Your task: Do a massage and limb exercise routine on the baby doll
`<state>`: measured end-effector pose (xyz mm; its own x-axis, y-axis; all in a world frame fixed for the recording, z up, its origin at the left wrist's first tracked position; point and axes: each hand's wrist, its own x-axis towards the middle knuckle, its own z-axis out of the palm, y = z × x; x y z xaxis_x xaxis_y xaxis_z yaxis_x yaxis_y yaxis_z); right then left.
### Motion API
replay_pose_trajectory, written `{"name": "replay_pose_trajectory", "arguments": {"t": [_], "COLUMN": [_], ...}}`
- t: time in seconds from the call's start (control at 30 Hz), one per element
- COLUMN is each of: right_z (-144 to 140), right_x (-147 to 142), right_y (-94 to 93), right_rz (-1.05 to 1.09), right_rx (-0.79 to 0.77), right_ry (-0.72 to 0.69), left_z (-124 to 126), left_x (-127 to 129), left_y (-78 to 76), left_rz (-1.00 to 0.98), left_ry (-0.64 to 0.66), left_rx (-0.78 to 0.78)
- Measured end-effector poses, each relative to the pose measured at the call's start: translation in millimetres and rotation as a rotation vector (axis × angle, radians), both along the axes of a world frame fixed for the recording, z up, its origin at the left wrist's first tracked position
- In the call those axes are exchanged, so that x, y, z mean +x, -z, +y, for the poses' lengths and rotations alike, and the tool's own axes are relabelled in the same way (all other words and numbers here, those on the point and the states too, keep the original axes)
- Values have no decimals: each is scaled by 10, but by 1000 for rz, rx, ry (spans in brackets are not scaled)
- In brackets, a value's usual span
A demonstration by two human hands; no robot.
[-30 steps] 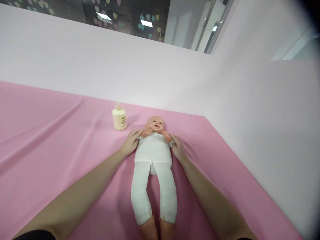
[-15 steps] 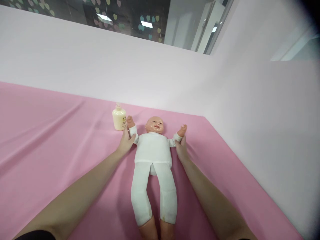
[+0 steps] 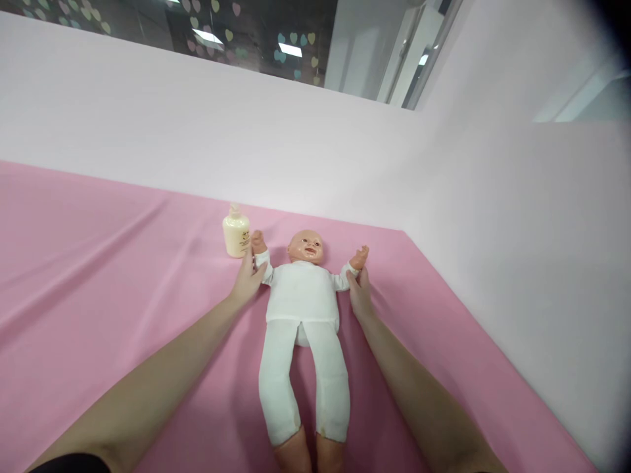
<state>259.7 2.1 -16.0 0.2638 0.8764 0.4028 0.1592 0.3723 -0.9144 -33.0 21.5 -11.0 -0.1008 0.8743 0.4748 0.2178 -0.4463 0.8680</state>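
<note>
A baby doll (image 3: 302, 295) in a white top and white trousers lies on its back, head away from me, both arms raised to the sides. My left hand (image 3: 248, 276) is closed around the doll's sleeved arm on the left, thumb on the near side of the sleeve. On the other side, my right hand (image 3: 360, 289) grips the doll's arm just below its bare hand. Some fingers of both hands are hidden behind the doll's arms. The doll's feet run out of the picture at the bottom.
A cream pump bottle (image 3: 236, 235) stands upright just beyond my left hand. Pink cloth (image 3: 123, 276) with a few creases covers the surface. A white wall (image 3: 221, 131) rises behind, another (image 3: 522, 230) on the right. Above the back wall is a window (image 3: 266, 39) with heart shapes.
Almost nothing differs. My right thumb has shifted slightly on the doll's sleeve, and the view has moved a little. Both hands stay at the doll's arms.
</note>
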Motion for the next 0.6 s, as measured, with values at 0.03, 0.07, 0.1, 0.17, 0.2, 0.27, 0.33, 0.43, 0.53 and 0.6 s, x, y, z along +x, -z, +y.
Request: {"name": "replay_pose_trajectory", "arguments": {"t": [0.03, 0.07, 0.1, 0.17, 0.2, 0.27, 0.33, 0.43, 0.53, 0.6], "right_z": [-17, -33, -48, -73, -82, -91, -88, -68, -41, -14], "right_x": [-19, -35, -49, -69, -75, -81, -81, -80, -71, -52], "right_y": [-16, -27, -34, -43, -47, -55, -58, -41, 6, 46], "right_rz": [-2, -16, -38, -103, -148, -251, -317, -288, -191, -135], "right_rx": [-15, -32, -44, -31, -10, 37, 65, 35, -32, -80], "right_ry": [-29, -54, -80, -135, -165, -215, -233, -219, -185, -132], "left_z": [-18, -33, -47, -66, -74, -86, -98, -111, -102, -78], "left_x": [8, 14, 18, 22, 24, 31, 40, 46, 37, 28], "left_y": [-12, -23, -33, -50, -56, -67, -77, -86, -65, -30], "left_rz": [75, 156, 238, 388, 446, 523, 551, 504, 373, 272], "left_ry": [19, 36, 53, 89, 107, 147, 184, 212, 187, 145], "left_rx": [41, 80, 110, 142, 149, 158, 157, 132, 83, 44]}}
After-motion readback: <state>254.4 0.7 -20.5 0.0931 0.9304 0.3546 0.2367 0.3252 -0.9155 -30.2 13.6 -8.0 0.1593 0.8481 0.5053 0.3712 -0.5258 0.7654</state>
